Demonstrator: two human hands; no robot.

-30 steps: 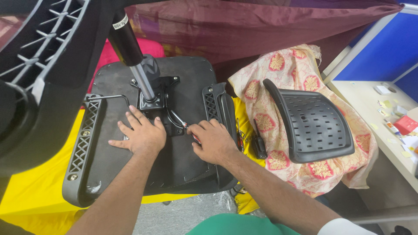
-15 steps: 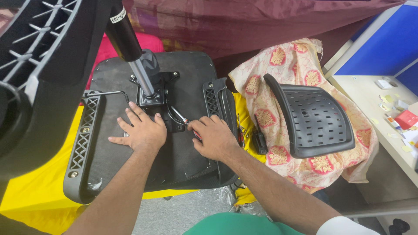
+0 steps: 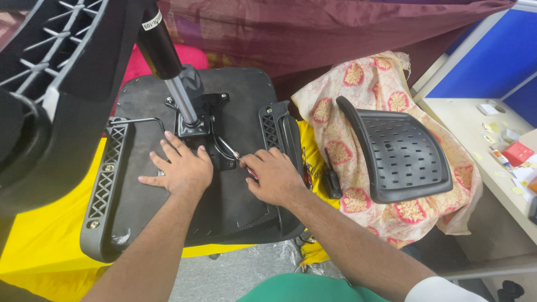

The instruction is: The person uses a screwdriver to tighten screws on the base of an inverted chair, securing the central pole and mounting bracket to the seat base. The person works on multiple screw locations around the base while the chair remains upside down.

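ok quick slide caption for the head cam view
Left hand pressed flat on an upturned office chair seat, right hand holding a screwdriver at the metal mechanism plate.

Perforated black backrest (image 3: 405,151) on floral cloth (image 3: 386,100); beige desk (image 3: 475,134).

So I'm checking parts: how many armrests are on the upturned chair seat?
2: one armrest along the seat's left edge beside the left hand, the other armrest along the right edge above the right hand.
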